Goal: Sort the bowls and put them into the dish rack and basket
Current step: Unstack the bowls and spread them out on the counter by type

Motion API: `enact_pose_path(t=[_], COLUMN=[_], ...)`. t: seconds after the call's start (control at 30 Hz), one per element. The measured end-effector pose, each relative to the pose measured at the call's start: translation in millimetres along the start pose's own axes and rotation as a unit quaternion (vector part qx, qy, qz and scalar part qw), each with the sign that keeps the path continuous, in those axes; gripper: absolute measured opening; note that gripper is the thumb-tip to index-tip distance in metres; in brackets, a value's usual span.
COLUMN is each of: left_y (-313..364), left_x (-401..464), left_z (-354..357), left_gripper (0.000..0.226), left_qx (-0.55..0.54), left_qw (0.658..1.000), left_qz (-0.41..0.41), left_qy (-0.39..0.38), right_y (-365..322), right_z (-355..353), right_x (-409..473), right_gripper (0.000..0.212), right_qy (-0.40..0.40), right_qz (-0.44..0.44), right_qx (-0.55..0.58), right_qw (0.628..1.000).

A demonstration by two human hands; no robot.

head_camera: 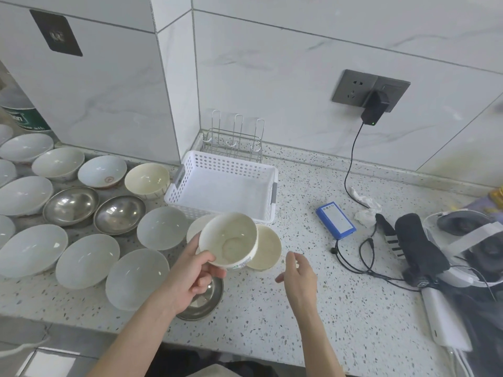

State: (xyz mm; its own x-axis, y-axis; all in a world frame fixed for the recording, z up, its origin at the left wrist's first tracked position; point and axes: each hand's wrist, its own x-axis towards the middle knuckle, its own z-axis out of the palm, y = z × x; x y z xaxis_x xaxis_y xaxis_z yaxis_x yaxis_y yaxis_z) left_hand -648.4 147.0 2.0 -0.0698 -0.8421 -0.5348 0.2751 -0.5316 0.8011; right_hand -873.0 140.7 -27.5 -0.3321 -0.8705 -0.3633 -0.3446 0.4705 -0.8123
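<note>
My left hand [190,273] grips a cream bowl [228,239] by its near rim, lifted and tilted above the counter. Just right of it my right hand [298,273] hovers open, holding nothing. Another cream bowl [268,247] rests behind the held one. A steel bowl [204,303] lies under my left wrist. The white perforated basket [190,170] stands empty just beyond, and the wire dish rack [235,137] stands behind it in the wall corner. Several white bowls [87,259], two steel bowls [119,213] and a cream bowl [147,179] cover the left counter.
To the right lie a blue battery pack [336,220], black cables [351,170] running to a wall charger [374,108], crumpled tissue [366,210], a black strap [419,246] and a white headset [468,240]. The counter's front edge runs below my arms.
</note>
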Motion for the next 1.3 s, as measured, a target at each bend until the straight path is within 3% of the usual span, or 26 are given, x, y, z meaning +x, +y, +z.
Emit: enact_pose_path(t=[0.33, 0.53, 0.63, 0.8, 1.0, 1.13, 1.3], left_y=[-16, -48, -61, -69, -70, -73, -74], left_x=[-12, -21, -19, -19, -15, -15, -15], left_z=[27, 27, 26, 23, 17, 18, 18], left_gripper=[0.067, 0.070, 0.064, 0.061, 0.090, 0.107, 0.108], left_qx=[0.183, 0.258, 0.294, 0.330, 0.340, 0.395, 0.458], left_qw=[0.980, 0.962, 0.951, 0.941, 0.933, 0.906, 0.880], left_qz=[0.001, -0.038, -0.038, -0.016, 0.022, 0.062, 0.060], left_qy=[-0.081, -0.087, -0.086, -0.067, -0.113, -0.136, -0.111], right_y=[8, 36, 46, 49, 55, 58, 63], right_z=[-28, -30, -28, -19, -14, -10, -4], right_x=[-15, -23, -27, -29, -28, -27, -30], right_gripper=[0.048, 0.033, 0.011, 0.020, 0.026, 0.031, 0.030], right_qy=[-0.186, -0.237, -0.235, -0.223, -0.232, -0.221, -0.202], right_qz=[-0.042, -0.051, -0.027, -0.001, -0.003, -0.018, -0.021], right_qx=[0.147, 0.091, 0.082, 0.023, -0.033, -0.062, -0.088], right_qw=[0.971, 0.966, 0.968, 0.975, 0.972, 0.973, 0.975])
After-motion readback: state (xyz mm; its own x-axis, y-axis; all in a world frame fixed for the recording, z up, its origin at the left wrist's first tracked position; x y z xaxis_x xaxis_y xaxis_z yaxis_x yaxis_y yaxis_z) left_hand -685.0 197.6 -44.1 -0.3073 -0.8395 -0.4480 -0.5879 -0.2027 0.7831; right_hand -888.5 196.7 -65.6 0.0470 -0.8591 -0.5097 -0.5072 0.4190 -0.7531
